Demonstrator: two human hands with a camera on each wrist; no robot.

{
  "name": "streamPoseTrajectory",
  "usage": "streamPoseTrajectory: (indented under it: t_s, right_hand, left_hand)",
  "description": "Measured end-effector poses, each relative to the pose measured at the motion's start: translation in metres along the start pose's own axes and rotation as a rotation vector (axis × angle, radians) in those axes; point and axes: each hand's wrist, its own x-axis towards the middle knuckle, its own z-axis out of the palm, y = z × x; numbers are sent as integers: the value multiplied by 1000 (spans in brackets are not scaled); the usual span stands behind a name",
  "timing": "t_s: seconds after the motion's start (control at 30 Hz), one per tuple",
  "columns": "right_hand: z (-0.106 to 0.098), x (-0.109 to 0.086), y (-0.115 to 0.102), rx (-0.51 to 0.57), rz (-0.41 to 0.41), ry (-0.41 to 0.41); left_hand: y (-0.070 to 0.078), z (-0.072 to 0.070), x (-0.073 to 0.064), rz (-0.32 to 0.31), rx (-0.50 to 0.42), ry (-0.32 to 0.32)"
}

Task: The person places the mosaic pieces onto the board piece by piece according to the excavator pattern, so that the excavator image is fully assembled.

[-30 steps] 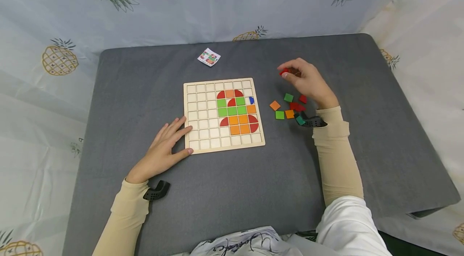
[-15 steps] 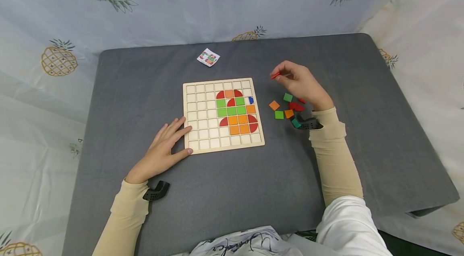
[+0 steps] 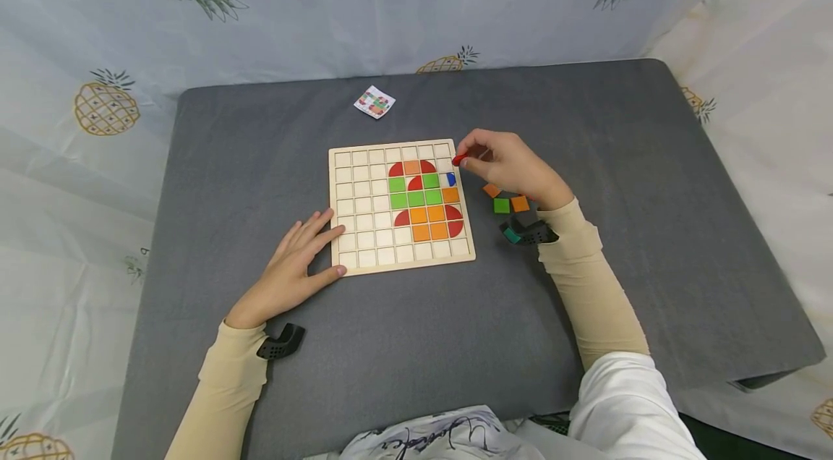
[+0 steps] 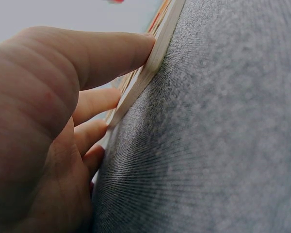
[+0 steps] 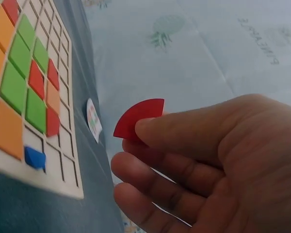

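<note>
A red quarter-circle tile (image 5: 144,115) is pinched between thumb and fingers of my right hand (image 3: 510,165), just off the upper right edge of the wooden grid board (image 3: 364,258). My left hand (image 3: 291,265) rests on the board's lower left side, fingers spread, with the thumb (image 4: 116,53) at its corner. Set in the board's cells are green tiles (image 3: 415,199), orange tiles (image 3: 429,223), red quarter-circle tiles (image 3: 454,221) and a small blue piece (image 3: 451,179) by the right edge.
Right of the board lie loose tiles, among them a green tile (image 3: 501,206) and an orange tile (image 3: 520,204); my right hand and forearm hide others. A small printed card (image 3: 374,102) lies behind the board on the grey table (image 3: 403,344).
My right hand has moved left and toward me, bringing the red quarter-circle tile from above the loose tiles to the board's upper right edge. My left hand stays in place.
</note>
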Motion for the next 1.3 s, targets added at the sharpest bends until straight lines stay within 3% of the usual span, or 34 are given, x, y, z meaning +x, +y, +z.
streamPoseTrajectory:
  t_s: [0.3, 0.5, 0.93, 1.3]
  right_hand:
    - [38, 7, -15, -82, -130, -139]
    - [59, 8, -22, -119, -201, -183]
    - [87, 7, -34, -167, -160, -311]
    - [91, 7, -34, -278, -191, -279]
  left_hand:
    - [0, 1, 0, 5, 4, 8]
    - [1, 1, 0, 12, 2, 14]
    - [-1, 1, 0, 6, -3, 6]
    - [-1, 2, 0, 15, 4, 16]
